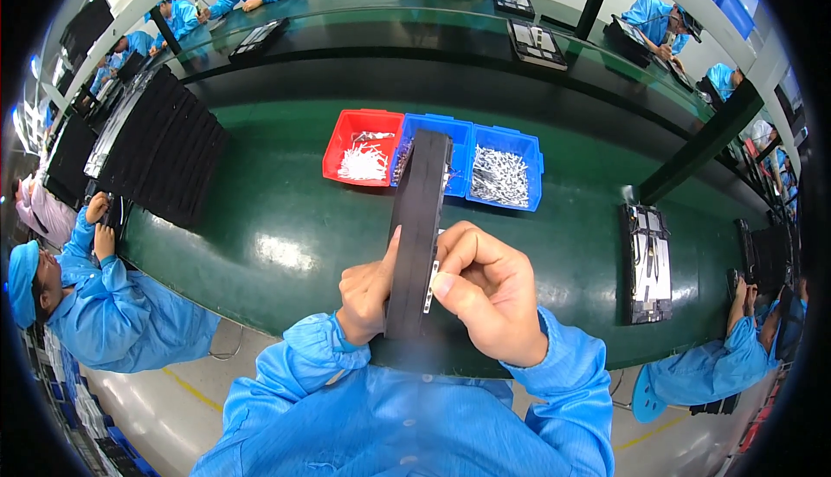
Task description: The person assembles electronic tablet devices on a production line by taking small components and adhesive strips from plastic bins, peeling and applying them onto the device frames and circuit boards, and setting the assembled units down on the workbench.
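Observation:
A slim black slab-like device or tray (415,217) stands on edge in front of me, its narrow side facing up. My left hand (365,293) grips it at its left side, the index finger stretched along the black surface and the other fingers partly hidden. On the opposite side, my right hand (492,295) pinches a small white strip with dark marks (431,288) between thumb and index finger, close against the slab's right face. Whether the strip is stuck to that face I cannot tell. Most of the right face is turned away from view.
Beyond the slab sit a red bin (331,161) of white pieces and two blue bins (534,191), one full of small white-and-dark parts. A tall stack of black trays (160,148) is at left. An open device (647,261) lies at right, near a dark post (705,144). Co-workers sit around.

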`<state>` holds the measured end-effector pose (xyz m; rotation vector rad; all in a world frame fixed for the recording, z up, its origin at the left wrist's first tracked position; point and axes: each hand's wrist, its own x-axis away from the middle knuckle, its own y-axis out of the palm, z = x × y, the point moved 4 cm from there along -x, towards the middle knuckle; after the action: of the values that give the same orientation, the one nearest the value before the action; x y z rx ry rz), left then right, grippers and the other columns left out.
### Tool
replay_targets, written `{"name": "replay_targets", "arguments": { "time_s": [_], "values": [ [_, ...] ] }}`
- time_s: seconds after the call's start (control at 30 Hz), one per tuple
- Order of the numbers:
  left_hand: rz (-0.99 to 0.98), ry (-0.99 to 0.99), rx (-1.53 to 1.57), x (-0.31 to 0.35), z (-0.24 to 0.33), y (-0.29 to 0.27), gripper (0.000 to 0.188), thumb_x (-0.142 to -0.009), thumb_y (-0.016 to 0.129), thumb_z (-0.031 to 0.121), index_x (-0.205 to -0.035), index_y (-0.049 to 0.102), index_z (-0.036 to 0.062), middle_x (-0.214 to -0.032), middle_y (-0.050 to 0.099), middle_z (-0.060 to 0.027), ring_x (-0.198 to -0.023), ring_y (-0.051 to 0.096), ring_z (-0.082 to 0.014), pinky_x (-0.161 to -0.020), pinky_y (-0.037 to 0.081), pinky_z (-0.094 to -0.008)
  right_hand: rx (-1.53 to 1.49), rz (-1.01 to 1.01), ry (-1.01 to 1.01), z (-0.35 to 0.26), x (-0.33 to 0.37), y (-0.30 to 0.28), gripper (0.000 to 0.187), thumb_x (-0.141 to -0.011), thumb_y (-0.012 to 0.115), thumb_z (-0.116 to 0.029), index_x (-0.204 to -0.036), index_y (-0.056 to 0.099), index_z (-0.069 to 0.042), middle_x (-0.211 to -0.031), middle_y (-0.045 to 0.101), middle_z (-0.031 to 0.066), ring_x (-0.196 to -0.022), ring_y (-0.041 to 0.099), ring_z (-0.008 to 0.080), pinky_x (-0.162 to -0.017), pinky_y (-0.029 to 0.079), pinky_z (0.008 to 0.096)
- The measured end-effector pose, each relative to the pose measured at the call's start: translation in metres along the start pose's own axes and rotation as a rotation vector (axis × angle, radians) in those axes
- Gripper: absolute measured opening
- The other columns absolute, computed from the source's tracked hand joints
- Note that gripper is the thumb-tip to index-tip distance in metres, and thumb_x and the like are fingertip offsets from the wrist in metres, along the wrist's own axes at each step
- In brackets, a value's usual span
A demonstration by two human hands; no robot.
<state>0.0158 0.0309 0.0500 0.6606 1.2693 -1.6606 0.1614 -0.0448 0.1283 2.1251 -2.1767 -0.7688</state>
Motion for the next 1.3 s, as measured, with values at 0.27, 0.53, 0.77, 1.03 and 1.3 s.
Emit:
{"name": "replay_targets", "arguments": {
  "time_s": [0.27,0.53,0.77,1.03,1.3],
  "values": [
    [0.012,0.006,0.003,0.0024,0.0009,0.0008,0.064,-0.079,0.074,0.005,-0.137,0.058,-0.0156,-0.060,0.059,-0.0098,-0.050,0.065,-0.0194,-0.050,0.050,-0.0316,-0.015,0.075,0.066,-0.0023,-0.0002,0.0041,0.009,-0.094,0.063,0.001,-0.087,0.057,-0.001,-0.100,0.056,0.0069,-0.087,0.050,0.0094,-0.077,0.044,0.0258],
    [-0.005,0.007,-0.011,0.0027,-0.0003,0.0026,0.065,-0.079,0.074,0.006,-0.138,0.057,-0.0158,-0.061,0.060,-0.0099,-0.051,0.065,-0.0194,-0.050,0.050,-0.0316,-0.003,0.069,0.056,-0.0025,-0.0017,0.0022,0.009,-0.093,0.063,0.001,-0.087,0.057,-0.001,-0.100,0.056,0.0069,-0.086,0.050,0.0091,-0.076,0.044,0.0253],
    [-0.017,-0.011,-0.002,0.0071,-0.0028,0.0041,0.067,-0.078,0.075,0.006,-0.138,0.057,-0.0162,-0.061,0.060,-0.0098,-0.051,0.065,-0.0191,-0.051,0.050,-0.0316,0.009,0.078,0.089,-0.0036,-0.0012,0.0023,0.007,-0.093,0.063,-0.001,-0.088,0.058,-0.001,-0.099,0.056,0.0060,-0.086,0.051,0.0089,-0.075,0.044,0.0250],
    [0.008,0.004,-0.032,0.0066,-0.0001,0.0048,0.067,-0.076,0.075,0.005,-0.137,0.057,-0.0168,-0.059,0.057,-0.0078,-0.048,0.062,-0.0181,-0.049,0.049,-0.0311,-0.080,0.153,0.192,0.0008,-0.0017,0.0011,0.006,-0.090,0.062,-0.002,-0.094,0.058,0.000,-0.095,0.059,0.0051,-0.082,0.054,0.0091,-0.075,0.045,0.0257],
    [0.012,0.002,-0.044,0.0046,0.0018,0.0067,0.069,-0.072,0.076,0.004,-0.135,0.059,-0.0176,-0.056,0.050,-0.0049,-0.045,0.056,-0.0160,-0.046,0.045,-0.0305,-0.110,0.114,0.176,0.0015,-0.0009,-0.0058,0.010,-0.092,0.061,0.002,-0.101,0.057,0.001,-0.093,0.063,0.0056,-0.083,0.060,0.0106,-0.074,0.050,0.0286]
  ]
}}
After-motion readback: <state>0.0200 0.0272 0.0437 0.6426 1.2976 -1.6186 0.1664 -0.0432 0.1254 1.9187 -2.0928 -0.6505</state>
